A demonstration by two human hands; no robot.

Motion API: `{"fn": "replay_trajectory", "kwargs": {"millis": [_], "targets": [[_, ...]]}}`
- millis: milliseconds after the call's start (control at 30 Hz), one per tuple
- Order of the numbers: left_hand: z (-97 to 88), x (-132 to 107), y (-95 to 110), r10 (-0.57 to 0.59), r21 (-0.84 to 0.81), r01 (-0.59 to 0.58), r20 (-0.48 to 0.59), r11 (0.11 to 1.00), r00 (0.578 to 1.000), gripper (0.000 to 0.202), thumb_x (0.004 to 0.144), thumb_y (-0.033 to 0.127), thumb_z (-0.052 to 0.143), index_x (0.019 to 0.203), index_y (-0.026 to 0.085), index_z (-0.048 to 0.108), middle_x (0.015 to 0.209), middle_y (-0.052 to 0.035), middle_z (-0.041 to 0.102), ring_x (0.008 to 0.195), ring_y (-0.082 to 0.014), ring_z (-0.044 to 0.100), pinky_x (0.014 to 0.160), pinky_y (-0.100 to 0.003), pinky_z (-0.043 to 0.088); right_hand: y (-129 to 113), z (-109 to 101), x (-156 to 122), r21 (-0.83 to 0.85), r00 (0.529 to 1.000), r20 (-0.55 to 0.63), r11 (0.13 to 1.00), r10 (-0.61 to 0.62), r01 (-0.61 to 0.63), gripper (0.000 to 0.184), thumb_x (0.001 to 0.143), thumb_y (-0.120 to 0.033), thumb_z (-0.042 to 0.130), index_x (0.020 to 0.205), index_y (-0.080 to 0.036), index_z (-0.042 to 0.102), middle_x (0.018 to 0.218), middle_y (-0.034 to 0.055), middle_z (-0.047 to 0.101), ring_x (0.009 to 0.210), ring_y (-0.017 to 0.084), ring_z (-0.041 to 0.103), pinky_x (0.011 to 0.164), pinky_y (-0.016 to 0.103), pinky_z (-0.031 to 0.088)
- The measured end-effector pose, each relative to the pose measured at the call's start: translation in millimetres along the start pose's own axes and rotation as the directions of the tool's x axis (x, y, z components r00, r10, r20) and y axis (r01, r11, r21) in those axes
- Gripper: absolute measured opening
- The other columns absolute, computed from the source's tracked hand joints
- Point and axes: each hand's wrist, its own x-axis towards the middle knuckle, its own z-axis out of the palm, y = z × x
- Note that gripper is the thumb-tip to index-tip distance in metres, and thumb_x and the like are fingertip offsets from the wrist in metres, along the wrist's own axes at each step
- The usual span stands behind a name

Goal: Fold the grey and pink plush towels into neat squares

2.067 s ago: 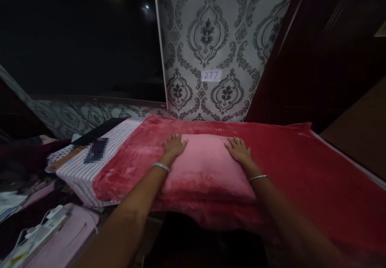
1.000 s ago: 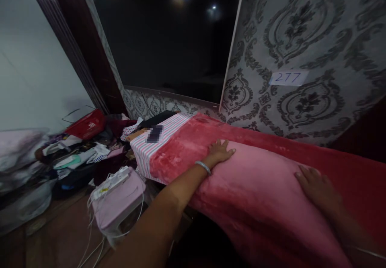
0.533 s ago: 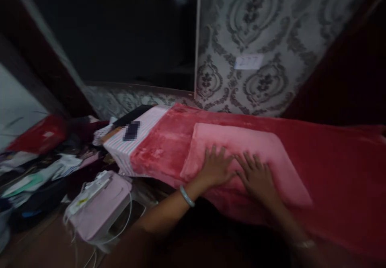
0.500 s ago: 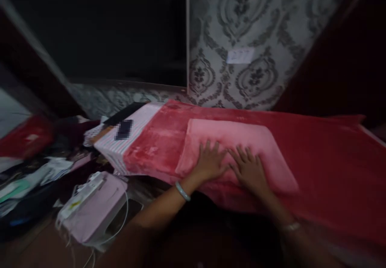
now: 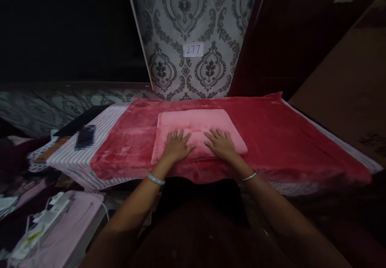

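Note:
A folded pink cloth point(image 5: 196, 123) lies on a red plush blanket point(image 5: 271, 139) that covers a table. My left hand point(image 5: 177, 146) rests flat on the cloth's near left part, fingers spread. My right hand point(image 5: 221, 143) lies flat beside it on the near right part, fingers spread too. Both palms press down on the cloth close to its front edge. Each wrist wears a bangle.
A striped sheet point(image 5: 72, 155) shows under the blanket at the left, with a dark blurred object point(image 5: 85, 136) on it. A pink stool point(image 5: 69, 228) with a white power strip point(image 5: 42, 224) stands at lower left. Patterned wallpaper with a label "277" point(image 5: 193, 50) is behind.
My hands have slid from the cloth's far corners to its near middle, side by side. The cloth looks smaller and folded. My view swung left, then back to centre.

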Motion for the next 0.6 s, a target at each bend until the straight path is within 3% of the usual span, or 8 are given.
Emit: {"fn": "replay_trajectory", "kwargs": {"millis": [133,233,333,600], "targets": [[-4.6,-20.1,-30.6,-0.109,0.058,0.111,-0.041,0.992,0.993,0.067,0.099,0.058,0.033,0.156,0.023,0.038,0.165,-0.0144,0.028,0.154,-0.0370,0.020,0.120,-0.066,0.019,43.9,3.7,-17.1,0.014,0.988,-0.042,0.989,0.150,-0.149,0.052,0.104,-0.048,0.033,0.153,-0.032,0.045,0.164,0.0032,0.033,0.151,0.033,0.026,0.116,0.060,0.031],[7.7,-32.7,-50.0,-0.143,0.005,0.145,-0.107,0.989,0.984,0.064,0.101,0.051,0.035,0.155,0.017,0.040,0.166,-0.0159,0.026,0.154,-0.0351,0.020,0.121,-0.054,0.029,62.5,17.6,-26.6,0.076,0.984,-0.095,0.986,0.153,-0.146,0.053,0.105,-0.044,0.029,0.153,-0.028,0.046,0.163,0.0029,0.033,0.150,0.031,0.029,0.115,0.052,0.037],[23.5,-37.5,-59.2,-0.124,-0.047,0.117,-0.184,0.992,0.975,0.060,0.101,0.045,0.036,0.152,0.013,0.045,0.163,-0.0173,0.032,0.153,-0.0321,0.024,0.122,-0.045,0.030,65.6,31.1,-29.4,0.117,0.974,-0.166,0.984,0.151,-0.133,0.054,0.105,-0.043,0.028,0.151,-0.026,0.049,0.162,0.0031,0.035,0.145,0.030,0.038,0.115,0.048,0.037],[33.3,-36.7,-64.4,-0.128,-0.193,0.080,-0.248,0.978,0.960,0.057,0.099,0.044,0.042,0.147,0.014,0.051,0.161,-0.0170,0.036,0.152,-0.0332,0.028,0.123,-0.048,0.030,66.1,41.4,-28.2,0.206,0.956,-0.267,0.976,0.124,-0.069,0.052,0.104,-0.043,0.030,0.146,-0.023,0.054,0.159,0.0080,0.041,0.138,0.028,0.047,0.114,0.047,0.038]]}}
